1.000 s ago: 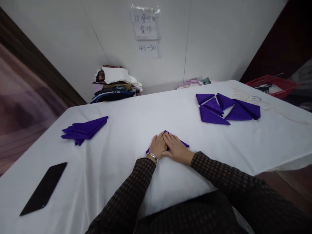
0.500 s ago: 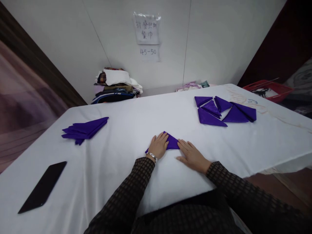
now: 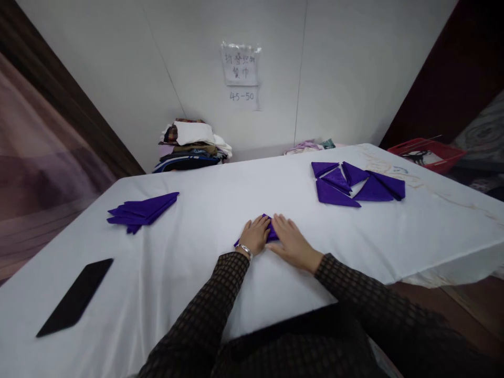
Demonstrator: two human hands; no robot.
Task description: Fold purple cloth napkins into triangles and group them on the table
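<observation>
A folded purple napkin (image 3: 273,234) lies on the white tablecloth in front of me, mostly covered by my hands. My left hand (image 3: 255,234) rests flat on its left part, fingers stretched forward, a silver bracelet at the wrist. My right hand (image 3: 293,242) lies over the napkin's right side with straight fingers, close beside the left one. Folded purple napkins (image 3: 333,193) form a group at the right back of the table. More purple napkins (image 3: 144,210) lie overlapped in a pile on the left.
A flat dark panel (image 3: 75,296) lies at the left front of the tablecloth (image 3: 189,294). Stacked clothes (image 3: 192,147) sit by the wall behind the table, under a paper sign (image 3: 241,71). A red basket (image 3: 443,157) stands beyond the right back edge.
My right hand has moved left over the napkin, and less of the purple cloth shows. My left hand stays in place on it. The camera view has shifted slightly.
</observation>
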